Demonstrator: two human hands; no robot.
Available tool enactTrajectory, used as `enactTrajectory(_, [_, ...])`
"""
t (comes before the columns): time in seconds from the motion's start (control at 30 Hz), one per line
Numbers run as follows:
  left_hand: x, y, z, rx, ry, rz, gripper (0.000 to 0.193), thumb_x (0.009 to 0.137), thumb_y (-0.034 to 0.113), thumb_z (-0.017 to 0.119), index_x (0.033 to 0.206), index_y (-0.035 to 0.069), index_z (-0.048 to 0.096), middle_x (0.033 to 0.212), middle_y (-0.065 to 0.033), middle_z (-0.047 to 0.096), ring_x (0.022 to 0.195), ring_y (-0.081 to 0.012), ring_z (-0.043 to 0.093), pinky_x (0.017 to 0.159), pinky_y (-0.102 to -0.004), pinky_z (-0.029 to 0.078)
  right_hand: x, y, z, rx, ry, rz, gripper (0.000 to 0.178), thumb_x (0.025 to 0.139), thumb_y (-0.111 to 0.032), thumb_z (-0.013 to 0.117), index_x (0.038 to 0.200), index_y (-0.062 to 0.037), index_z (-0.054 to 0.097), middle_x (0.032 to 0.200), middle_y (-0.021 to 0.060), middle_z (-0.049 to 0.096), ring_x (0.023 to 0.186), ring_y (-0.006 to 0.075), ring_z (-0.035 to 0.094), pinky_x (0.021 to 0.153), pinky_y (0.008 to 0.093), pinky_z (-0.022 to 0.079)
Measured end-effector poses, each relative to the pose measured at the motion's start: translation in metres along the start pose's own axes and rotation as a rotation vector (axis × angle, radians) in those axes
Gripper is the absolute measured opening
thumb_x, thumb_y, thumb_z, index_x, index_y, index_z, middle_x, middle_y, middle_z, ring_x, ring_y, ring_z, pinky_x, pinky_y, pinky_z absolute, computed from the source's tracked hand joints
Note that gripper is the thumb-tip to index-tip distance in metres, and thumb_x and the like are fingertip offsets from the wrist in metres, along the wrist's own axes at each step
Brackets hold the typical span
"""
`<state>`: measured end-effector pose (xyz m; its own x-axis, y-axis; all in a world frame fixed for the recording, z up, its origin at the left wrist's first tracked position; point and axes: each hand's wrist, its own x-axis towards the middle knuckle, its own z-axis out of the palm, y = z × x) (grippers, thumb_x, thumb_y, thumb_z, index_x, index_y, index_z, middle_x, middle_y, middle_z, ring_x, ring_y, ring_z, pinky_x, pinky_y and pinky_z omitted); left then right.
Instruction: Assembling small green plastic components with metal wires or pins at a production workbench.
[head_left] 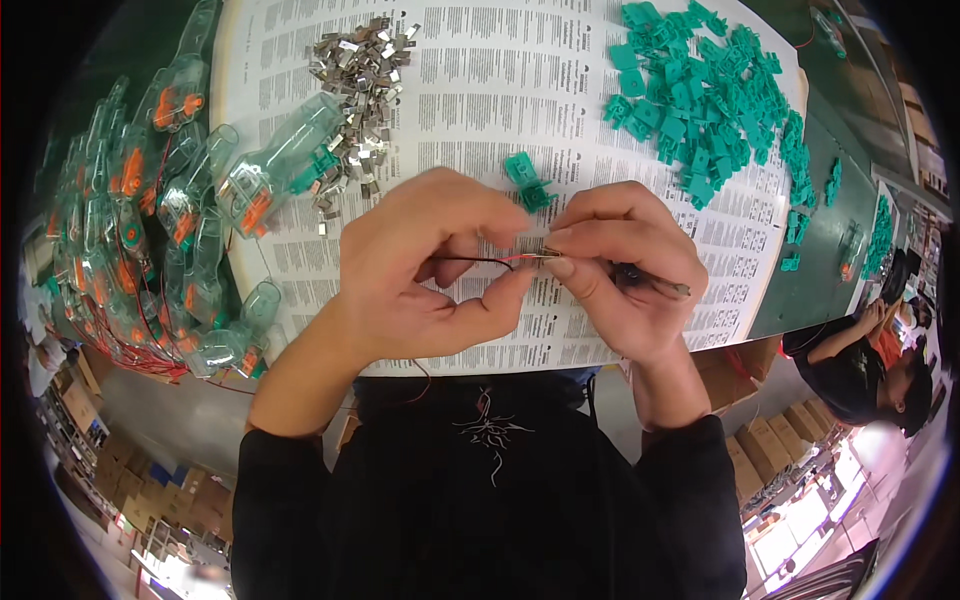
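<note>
My left hand [430,265] is curled around a thin black wire [480,261], its fingers hiding part of it. A red wire [514,257] runs beside it toward the right hand. Between the thumb and forefinger of my right hand [632,268], a small metal piece [549,252] is pinched where the wires end. A thin dark tool [676,288] with a metallic tip also lies within the right hand's curled fingers; its kind is not clear. Just beyond my hands, a green plastic part [527,182] rests on the printed paper [480,100].
Small metal clips [365,75] are heaped at the far left of the paper. Green plastic parts [700,95] form a big pile at the far right. Clear bottle-shaped housings [185,195] with orange pieces and red wires crowd the left. Another person [880,370] sits at the right.
</note>
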<state>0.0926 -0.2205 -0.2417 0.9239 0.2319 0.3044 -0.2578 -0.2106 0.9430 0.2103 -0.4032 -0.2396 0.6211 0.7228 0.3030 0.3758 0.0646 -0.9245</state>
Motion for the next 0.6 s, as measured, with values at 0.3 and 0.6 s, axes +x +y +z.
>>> enactTrajectory(0.3, [-0.004, -0.007, 0.009, 0.307, -0.082, 0.168, 0.022, 0.072, -0.008, 0.077, 0.091, 0.0, 0.07, 0.081, -0.0097, 0.065, 0.057, -0.0154, 0.057, 0.047, -0.0247, 0.042, -0.007, -0.013, -0.006, -0.189, -0.068, 0.091, 0.022, 0.075, 0.005, 0.083, 0.095, -0.0024, 0.076, 0.097, 0.0106, 0.07, 0.067, 0.0162, 0.066, 0.053, 0.0259, 0.05])
enactTrajectory(0.6, [0.003, -0.019, 0.013, 0.597, -0.174, 0.262, 0.023, 0.075, 0.005, 0.08, 0.094, 0.005, 0.067, 0.094, -0.0055, 0.062, 0.084, -0.0243, 0.063, 0.069, -0.0341, 0.053, 0.009, 0.0, -0.028, -0.431, -0.345, -0.033, 0.027, 0.072, 0.008, 0.078, 0.096, -0.0032, 0.077, 0.101, 0.0115, 0.07, 0.076, 0.0194, 0.07, 0.062, 0.0294, 0.056])
